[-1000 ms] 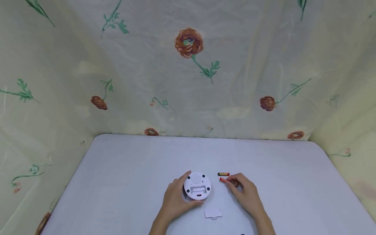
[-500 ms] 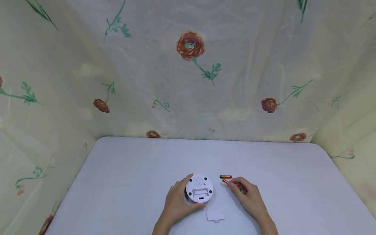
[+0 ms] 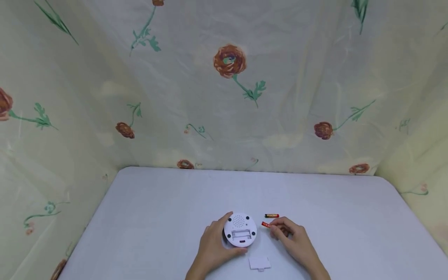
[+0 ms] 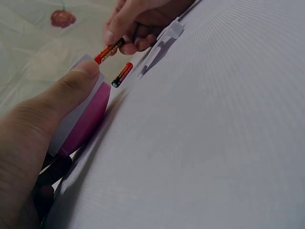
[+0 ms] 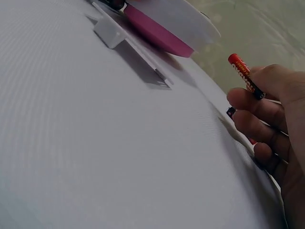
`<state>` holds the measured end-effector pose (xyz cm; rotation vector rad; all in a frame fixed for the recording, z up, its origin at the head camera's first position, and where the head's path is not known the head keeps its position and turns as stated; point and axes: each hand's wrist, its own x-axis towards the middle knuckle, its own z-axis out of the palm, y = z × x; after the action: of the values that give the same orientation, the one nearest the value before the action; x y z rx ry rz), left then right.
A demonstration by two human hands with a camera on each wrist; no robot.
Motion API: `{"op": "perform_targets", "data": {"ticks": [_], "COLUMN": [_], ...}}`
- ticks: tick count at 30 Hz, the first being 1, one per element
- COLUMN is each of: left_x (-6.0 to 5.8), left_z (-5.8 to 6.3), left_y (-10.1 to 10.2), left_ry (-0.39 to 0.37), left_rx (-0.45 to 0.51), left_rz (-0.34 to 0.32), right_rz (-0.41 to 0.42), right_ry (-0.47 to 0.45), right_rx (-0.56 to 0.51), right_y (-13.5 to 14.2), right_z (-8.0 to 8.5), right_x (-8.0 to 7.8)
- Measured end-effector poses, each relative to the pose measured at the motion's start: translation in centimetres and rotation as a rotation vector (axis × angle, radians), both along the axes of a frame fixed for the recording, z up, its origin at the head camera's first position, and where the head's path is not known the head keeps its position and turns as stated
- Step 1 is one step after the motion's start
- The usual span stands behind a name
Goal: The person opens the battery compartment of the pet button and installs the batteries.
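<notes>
My left hand [image 3: 215,245] grips a round white device [image 3: 239,221] from its left side, thumb at the near edge. Its underside faces up, with speaker holes, dark round feet and an uncovered battery compartment [image 3: 241,234] that has no battery in it. In the left wrist view the device's lower side [image 4: 88,119] is pink. To the right, my right hand [image 3: 294,238] pinches a red-and-black battery [image 5: 245,75] between thumb and fingers, its red end pointing toward the device. A second battery [image 3: 272,215] lies on the table just beyond that hand.
A white battery cover [image 3: 259,263] with a small tab lies on the table in front of the device. The white tabletop [image 3: 168,202] reaches back to a hanging floral cloth [image 3: 280,128], which also closes in both sides.
My right hand has brought the pinched battery a little left, closer to the device. The left hand keeps its hold. The head view has shifted, so everything sits slightly lower in it.
</notes>
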<state>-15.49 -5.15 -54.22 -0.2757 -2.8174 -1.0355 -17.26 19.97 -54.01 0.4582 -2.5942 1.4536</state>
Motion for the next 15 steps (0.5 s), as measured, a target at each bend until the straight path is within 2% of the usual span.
{"op": "perform_targets", "data": {"ticks": [10,15], "left_x": [-0.1,0.0], "left_z": [-0.2,-0.1], "left_y": [0.0,0.0], "left_ry": [0.016,0.007], "left_rx": [-0.009,-0.015], "left_rz": [0.003,0.003], "right_rz": [0.07,0.066], "right_ry": [0.038,0.065], "right_rx": [-0.055,-0.081], "right_y": [-1.1,-1.6], "right_z": [-0.4,-0.1], "right_x": [-0.1,0.1]}}
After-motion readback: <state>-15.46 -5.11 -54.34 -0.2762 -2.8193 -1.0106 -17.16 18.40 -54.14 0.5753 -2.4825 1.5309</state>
